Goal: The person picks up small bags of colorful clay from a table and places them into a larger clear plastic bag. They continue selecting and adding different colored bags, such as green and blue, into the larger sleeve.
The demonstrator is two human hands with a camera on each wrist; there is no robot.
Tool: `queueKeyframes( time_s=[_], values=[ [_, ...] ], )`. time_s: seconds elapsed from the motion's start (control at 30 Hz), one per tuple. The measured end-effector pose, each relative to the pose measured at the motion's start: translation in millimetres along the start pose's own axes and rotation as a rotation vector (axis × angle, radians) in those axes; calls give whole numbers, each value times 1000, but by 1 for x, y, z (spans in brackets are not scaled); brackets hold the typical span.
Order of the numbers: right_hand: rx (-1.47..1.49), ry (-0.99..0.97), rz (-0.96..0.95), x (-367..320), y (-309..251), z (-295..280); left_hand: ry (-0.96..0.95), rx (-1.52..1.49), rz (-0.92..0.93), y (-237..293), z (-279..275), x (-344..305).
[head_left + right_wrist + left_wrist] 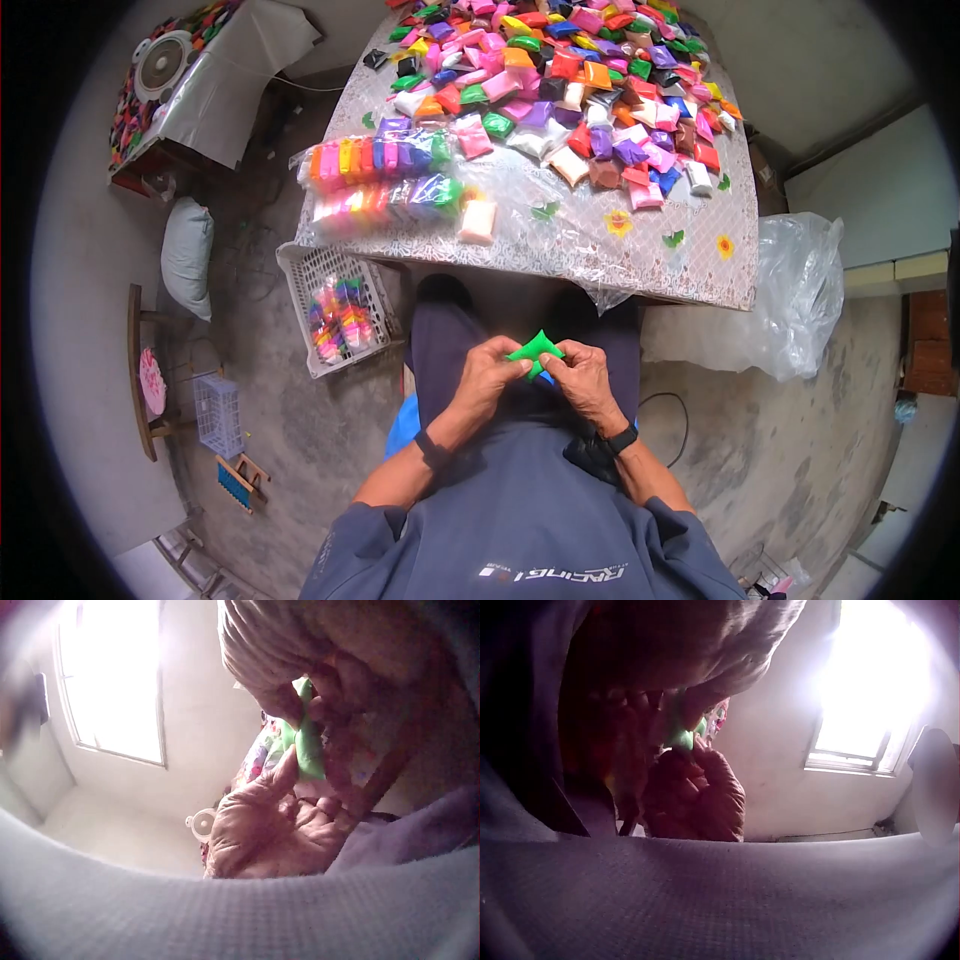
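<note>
A small green pillow-shaped packet (535,349) is held over the lap, in front of the table edge. My left hand (487,374) pinches its left side between thumb and fingers. On the opposite side, my right hand (582,382) grips it the same way, both thumbs lying on top. Something blue peeks out just below the packet, partly hidden by the right hand. From the right wrist, the packet (310,752) shows bright green between the two hands, with the left hand (262,829) below. The left wrist view is dark, and just a bit of green (681,739) shows between the fingers.
A table (590,255) ahead bears a heap of colourful packets (560,90). Clear bags of packets (385,185) and a pale packet (478,221) lie near its front edge. A white basket (290,262) with bagged packets stands at left below; clear plastic sheeting (795,295) hangs at right.
</note>
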State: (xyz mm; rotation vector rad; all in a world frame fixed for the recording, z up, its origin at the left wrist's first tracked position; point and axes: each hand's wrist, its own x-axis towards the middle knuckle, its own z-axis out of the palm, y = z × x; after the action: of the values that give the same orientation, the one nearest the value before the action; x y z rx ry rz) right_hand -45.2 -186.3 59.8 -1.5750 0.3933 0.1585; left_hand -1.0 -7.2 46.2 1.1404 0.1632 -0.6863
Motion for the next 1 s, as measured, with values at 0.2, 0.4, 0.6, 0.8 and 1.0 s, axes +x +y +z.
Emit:
queueKeyframes(
  time_s=[0.2, 0.4, 0.6, 0.8, 1.0],
  values=[
    [-107, -125, -43, 3, -9, -16, -186, 146, -19, 14, -1, 4],
    [-188, -228, 2, 6, -24, -19, -244, 343, 31, 19, -2, 0],
    [-15, -196, -8, 5, -6, -15, -100, 83, 30, 5, 7, -5],
    [42, -95, 9, 2, 6, -10, -31, 163, 31, -11, 3, 5],
    [225, -67, 21, -2, -5, -2, 2, 192, 104, -8, 14, 1]
  ],
)
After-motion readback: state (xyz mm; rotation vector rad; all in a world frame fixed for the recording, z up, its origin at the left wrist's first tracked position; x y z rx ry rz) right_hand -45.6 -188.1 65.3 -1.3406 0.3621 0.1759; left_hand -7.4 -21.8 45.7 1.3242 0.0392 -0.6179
